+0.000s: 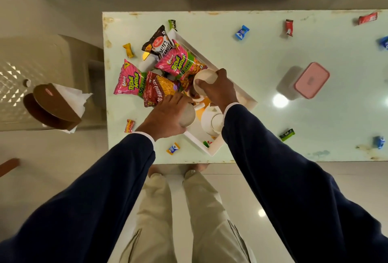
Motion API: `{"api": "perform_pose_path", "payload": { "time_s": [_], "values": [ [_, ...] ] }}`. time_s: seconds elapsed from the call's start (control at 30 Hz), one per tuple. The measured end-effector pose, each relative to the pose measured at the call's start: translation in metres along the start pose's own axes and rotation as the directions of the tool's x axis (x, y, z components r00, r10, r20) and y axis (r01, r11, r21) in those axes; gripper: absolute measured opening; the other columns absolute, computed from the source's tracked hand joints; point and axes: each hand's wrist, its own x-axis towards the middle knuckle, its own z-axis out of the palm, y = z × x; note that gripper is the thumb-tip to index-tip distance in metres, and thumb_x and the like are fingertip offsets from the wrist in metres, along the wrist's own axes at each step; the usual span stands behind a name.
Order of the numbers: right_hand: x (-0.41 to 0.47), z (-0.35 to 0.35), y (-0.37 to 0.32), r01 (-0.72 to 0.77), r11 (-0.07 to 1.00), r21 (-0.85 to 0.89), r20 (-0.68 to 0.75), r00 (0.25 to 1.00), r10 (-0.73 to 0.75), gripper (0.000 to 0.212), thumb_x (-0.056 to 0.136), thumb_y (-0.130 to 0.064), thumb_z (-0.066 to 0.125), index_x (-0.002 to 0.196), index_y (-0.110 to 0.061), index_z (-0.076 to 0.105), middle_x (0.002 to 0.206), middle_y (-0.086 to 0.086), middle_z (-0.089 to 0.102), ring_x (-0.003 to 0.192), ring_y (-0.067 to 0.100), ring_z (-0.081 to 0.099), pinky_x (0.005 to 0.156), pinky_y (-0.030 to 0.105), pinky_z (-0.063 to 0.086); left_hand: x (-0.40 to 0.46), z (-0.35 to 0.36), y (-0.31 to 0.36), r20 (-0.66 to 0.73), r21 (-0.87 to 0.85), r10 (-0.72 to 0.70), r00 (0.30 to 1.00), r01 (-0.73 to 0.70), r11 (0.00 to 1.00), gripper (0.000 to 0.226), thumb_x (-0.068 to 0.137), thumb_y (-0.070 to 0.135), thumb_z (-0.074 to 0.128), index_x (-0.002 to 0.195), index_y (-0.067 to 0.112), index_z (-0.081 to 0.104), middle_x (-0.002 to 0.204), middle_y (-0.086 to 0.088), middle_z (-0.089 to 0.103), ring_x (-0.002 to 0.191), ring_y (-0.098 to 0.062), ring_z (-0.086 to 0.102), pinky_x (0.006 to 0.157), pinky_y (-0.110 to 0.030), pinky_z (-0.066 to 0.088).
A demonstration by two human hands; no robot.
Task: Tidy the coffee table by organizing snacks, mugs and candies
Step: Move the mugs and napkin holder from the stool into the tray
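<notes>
table top (262, 69): glossy, reflective, chipped edges | snack packets (180, 62): shiny foil-plastic | mugs (204, 78): matt ceramic-looking

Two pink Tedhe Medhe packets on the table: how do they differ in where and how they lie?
The far Tedhe Medhe packet lies over the white tray, leaning on the salted peanuts bag; the near Tedhe Medhe packet lies outside the tray on the table. The far one is partly covered by the right hand; the near one is overlapped by the red bhujia bag. Both are the same pink design.
</notes>
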Motion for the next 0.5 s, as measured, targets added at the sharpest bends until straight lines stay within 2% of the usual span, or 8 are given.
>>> {"api": "perform_pose_path", "payload": {
  "time_s": [0.17,0.3,0.4,0.47,0.5],
  "values": [
    [0.004,-0.007,-0.004,0.059,0.996,-0.064,0.089,0.995,-0.053,0.069,0.083,-0.048,0.075,0.137,-0.019,0.042,0.128,0.011,0.060,0.106,0.035,0.066,0.083,0.050,0.061,-0.007,0.008,0.000,-0.124,-0.124,-0.102,0.987,0.086,0.989,0.086,0.065,0.043,0.091,0.135,0.020,0.048,0.134,-0.005,0.051,0.120,-0.028,0.052,0.093,-0.048,0.053],
    [0.003,-0.013,-0.003,0.142,0.985,-0.101,0.176,0.977,-0.123,0.069,0.088,-0.040,0.072,0.145,-0.021,0.039,0.135,0.012,0.057,0.110,0.036,0.065,0.088,0.047,0.059,-0.008,0.010,0.000,-0.121,-0.130,-0.126,0.985,0.110,0.985,0.091,0.064,0.052,0.089,0.137,0.019,0.047,0.134,-0.005,0.052,0.122,-0.028,0.053,0.097,-0.045,0.051],
    [-0.005,-0.012,0.000,0.100,0.989,-0.105,0.071,0.993,-0.092,0.072,0.092,-0.041,0.068,0.149,-0.017,0.031,0.138,0.016,0.052,0.115,0.038,0.062,0.090,0.046,0.056,-0.017,0.007,-0.008,-0.172,-0.279,-0.165,0.971,0.113,0.954,0.084,0.070,0.062,0.079,0.136,0.019,0.050,0.134,-0.003,0.054,0.122,-0.023,0.051,0.096,-0.042,0.044],
    [-0.020,-0.007,0.007,0.197,0.912,-0.359,-0.082,0.967,-0.241,0.065,0.092,-0.038,0.067,0.144,-0.015,0.036,0.134,0.015,0.050,0.114,0.039,0.058,0.086,0.046,0.052,-0.025,0.006,-0.019,-0.328,-0.334,-0.282,0.902,0.169,0.927,0.063,0.083,0.056,0.066,0.132,0.018,0.054,0.131,-0.004,0.056,0.120,-0.023,0.050,0.090,-0.040,0.041],
    [-0.029,-0.003,0.010,0.277,0.825,-0.492,-0.110,0.920,-0.375,0.060,0.090,-0.034,0.068,0.141,-0.014,0.042,0.130,0.014,0.050,0.111,0.038,0.057,0.084,0.046,0.053,-0.030,0.006,-0.026,-0.403,-0.359,-0.382,0.832,0.240,0.902,0.054,0.088,0.050,0.064,0.131,0.017,0.054,0.130,-0.005,0.056,0.119,-0.024,0.051,0.090,-0.040,0.040]
  ]
}}
